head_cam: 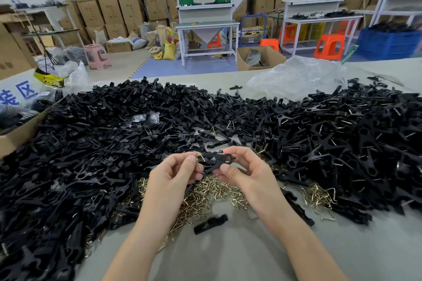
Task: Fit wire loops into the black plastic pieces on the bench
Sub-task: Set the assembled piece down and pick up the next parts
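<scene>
Fingertips point(191, 160) of your left hand point(173, 174) pinch a small gold-coloured bent wire loop point(199, 158) and hold it against the left end of a flat black plastic piece with a ring-shaped head point(220, 159). The thumb and forefinger of your right hand point(243, 172) curl round the ring end of that same piece. Both hands thus grip the pair together, raised above the bench at the middle of the view. Whether the wire loop is already seated in the plastic piece cannot be told, as your left fingers cover the joint.

Directly beneath your hands lies a loose heap of gold-coloured wire loops point(206, 191), spread on the pale grey bench top point(228, 255). A single black plastic piece point(211, 223) lies alone on the bench between your forearms, just beside the near edge of that heap.

To your left a broad heap of plain black plastic pieces point(91, 143) reaches from the near edge to the far side of the bench. To your right a second heap of black pieces point(342, 143) shows glints of wire on many of its parts. Beyond it rests a crumpled clear plastic bag point(296, 77). At the far left edge an open brown cardboard box point(20, 136) touches the left heap.
</scene>
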`<control>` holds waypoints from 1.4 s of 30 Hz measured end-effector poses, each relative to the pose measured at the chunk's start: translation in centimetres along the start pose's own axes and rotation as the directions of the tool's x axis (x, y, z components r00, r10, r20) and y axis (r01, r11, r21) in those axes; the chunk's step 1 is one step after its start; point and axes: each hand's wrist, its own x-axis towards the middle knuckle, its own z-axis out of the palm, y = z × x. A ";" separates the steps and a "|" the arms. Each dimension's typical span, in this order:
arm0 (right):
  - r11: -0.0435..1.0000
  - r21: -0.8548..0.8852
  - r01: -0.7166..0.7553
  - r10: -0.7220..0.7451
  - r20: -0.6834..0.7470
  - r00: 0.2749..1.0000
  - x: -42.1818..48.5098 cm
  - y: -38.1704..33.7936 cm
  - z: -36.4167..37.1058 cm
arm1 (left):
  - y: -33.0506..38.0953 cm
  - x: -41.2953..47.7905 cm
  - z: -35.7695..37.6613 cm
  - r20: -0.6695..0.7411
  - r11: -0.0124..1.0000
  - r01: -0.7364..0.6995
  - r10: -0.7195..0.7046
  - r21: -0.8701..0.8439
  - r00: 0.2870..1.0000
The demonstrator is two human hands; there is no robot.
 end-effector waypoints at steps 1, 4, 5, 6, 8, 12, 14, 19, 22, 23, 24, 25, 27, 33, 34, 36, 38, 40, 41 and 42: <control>1.000 0.002 0.002 -0.002 -0.004 1.000 0.0 0.0 0.0 | 0.0 0.0 0.0 -0.003 1.000 0.005 -0.005 0.000 1.000; 0.999 0.032 0.019 -0.017 -0.059 0.998 0.1 -0.1 -0.1 | -0.2 -0.1 -0.1 -0.034 0.996 -0.027 0.030 0.091 0.999; 0.998 0.049 0.028 -0.023 -0.097 0.995 0.2 -0.1 -0.2 | -0.3 -0.1 -0.1 -0.046 0.985 -0.050 0.058 0.165 0.997; 0.997 0.062 0.038 -0.029 -0.137 0.990 0.3 -0.2 -0.4 | -0.4 0.0 -0.1 -0.050 0.971 -0.068 0.081 0.230 0.995; 0.994 0.085 0.061 -0.043 -0.204 0.978 0.3 -0.4 -0.7 | -0.2 0.7 0.1 -0.041 0.957 -0.083 0.098 0.279 0.994; 0.994 0.083 0.077 -0.054 -0.255 0.966 0.3 -0.4 -0.9 | 0.9 3.7 0.5 -0.031 0.973 0.034 -0.028 0.227 0.999; 0.993 0.083 0.080 -0.055 -0.266 0.962 0.3 -0.4 -0.9 | 0.8 3.8 0.2 0.021 0.908 -0.003 -0.007 0.419 1.000; 0.993 0.077 0.091 -0.067 -0.269 0.961 0.4 -0.4 -0.9 | -0.6 0.8 -0.6 0.400 0.420 -0.370 0.018 0.829 0.916; 0.991 0.100 0.084 -0.057 -0.246 0.968 0.3 -0.4 -0.9 | -0.9 0.1 0.1 0.431 0.137 -0.429 0.020 0.893 0.902; 0.991 0.102 0.082 -0.055 -0.241 0.969 0.2 -0.4 -0.9 | -0.8 -0.1 0.4 0.429 0.089 -0.431 0.034 0.898 0.902; 0.992 0.100 0.081 -0.055 -0.240 0.969 0.1 -0.4 -0.9 | -0.8 -0.1 0.6 0.430 0.059 -0.432 0.055 0.900 0.901; 0.992 0.097 0.080 -0.054 -0.241 0.969 0.1 -0.4 -0.8 | -0.7 -0.1 0.8 0.428 0.048 -0.432 0.078 0.900 0.900; 0.993 0.089 0.077 -0.053 -0.248 0.967 0.1 -0.4 -0.9 | -0.5 0.0 0.8 0.414 0.089 -0.428 0.145 0.899 0.899; 0.995 0.058 0.080 -0.065 -0.226 0.972 0.2 -0.4 -0.9 | -1.7 0.3 -0.2 0.241 0.531 -0.387 0.325 0.754 0.915; 0.995 0.053 0.080 -0.066 -0.221 0.973 0.2 -0.3 -0.9 | -1.8 0.3 -0.5 0.248 0.557 -0.385 0.307 0.736 0.919; 0.995 0.054 0.079 -0.066 -0.212 0.975 0.2 -0.2 -0.7 | -1.9 0.1 -1.2 0.350 0.493 -0.416 0.225 0.764 0.909; 0.995 0.058 0.079 -0.066 -0.206 0.976 0.3 -0.1 -0.6 | -2.2 0.0 -1.7 0.435 0.352 -0.456 0.143 0.817 0.889; 0.996 0.056 0.076 -0.063 -0.201 0.978 0.3 0.0 -0.6 | -2.2 -0.1 -1.7 0.439 0.293 -0.462 0.142 0.837 0.887; 0.996 0.050 0.076 -0.065 -0.198 0.978 0.2 0.0 -0.7 | -2.2 -0.2 -1.6 0.432 0.286 -0.460 0.159 0.841 0.888; 0.996 0.043 0.076 -0.066 -0.195 0.979 0.3 0.0 -0.7 | -2.1 -0.2 -1.4 0.428 0.278 -0.461 0.176 0.842 0.887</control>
